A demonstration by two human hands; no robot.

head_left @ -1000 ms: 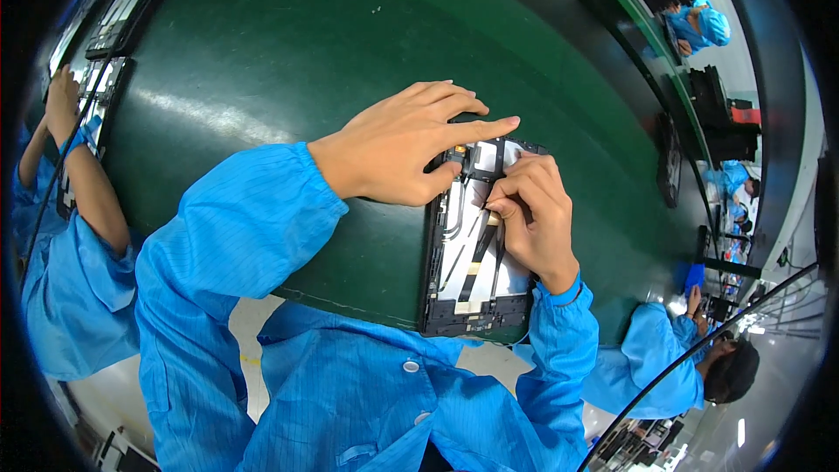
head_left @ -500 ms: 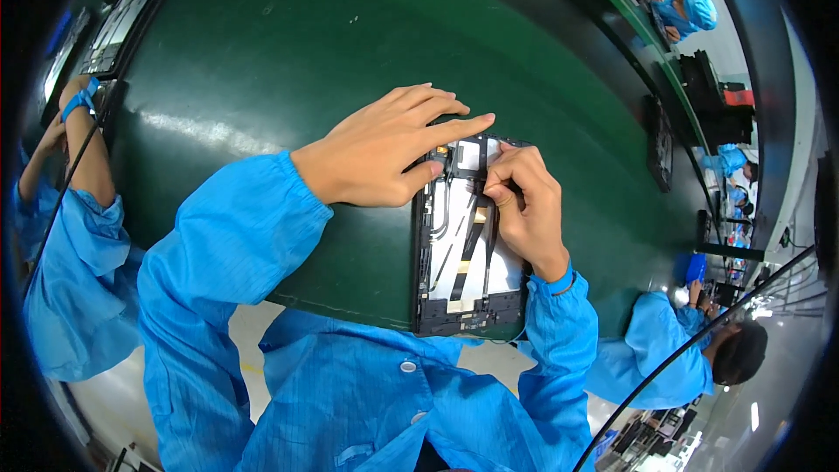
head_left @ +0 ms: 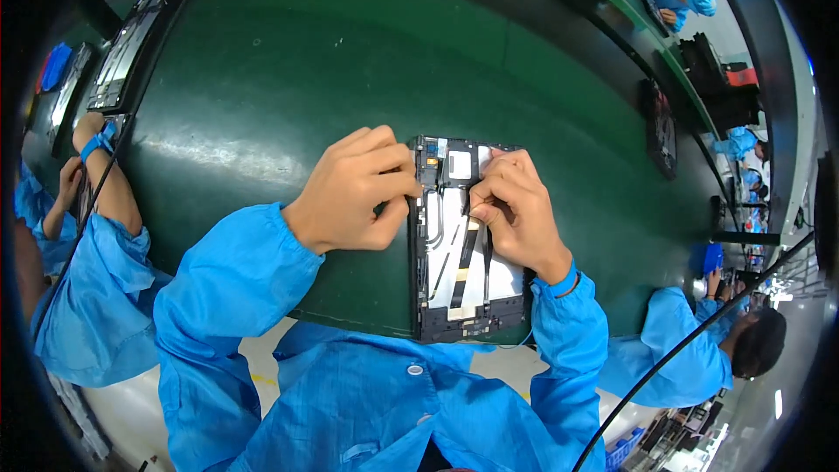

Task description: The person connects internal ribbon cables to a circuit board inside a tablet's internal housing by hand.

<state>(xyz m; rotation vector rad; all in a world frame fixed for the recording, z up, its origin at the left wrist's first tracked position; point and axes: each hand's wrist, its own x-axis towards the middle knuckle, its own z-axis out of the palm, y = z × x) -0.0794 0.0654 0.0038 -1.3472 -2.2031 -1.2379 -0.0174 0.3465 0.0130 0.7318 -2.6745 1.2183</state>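
An opened tablet-like device (head_left: 450, 249) lies on the bench in front of me, its black frame around a silvery-white inner panel. Down its middle runs a black and tan flat ribbon cable (head_left: 464, 264), and thin black cables lie beside it. My right hand (head_left: 520, 218) rests over the device's right side, thumb and forefinger pinched at the cable's upper end. At the upper left edge of the frame is my left hand (head_left: 357, 195), fingers curled in. Its fingertips touch or nearly touch that edge; whatever is between them cannot be made out.
The green bench top (head_left: 288, 61) spreads around the device. More opened devices (head_left: 131, 52) lie at the far left, beside a co-worker's arm (head_left: 114, 166). Another dark device (head_left: 660, 128) stands at the right by the shelf. A black cable (head_left: 699, 341) crosses the right foreground.
My left hand has drawn back left off the device's top, its outstretched fingers now curled. My right hand has slid slightly down and left to the ribbon cable's upper end.
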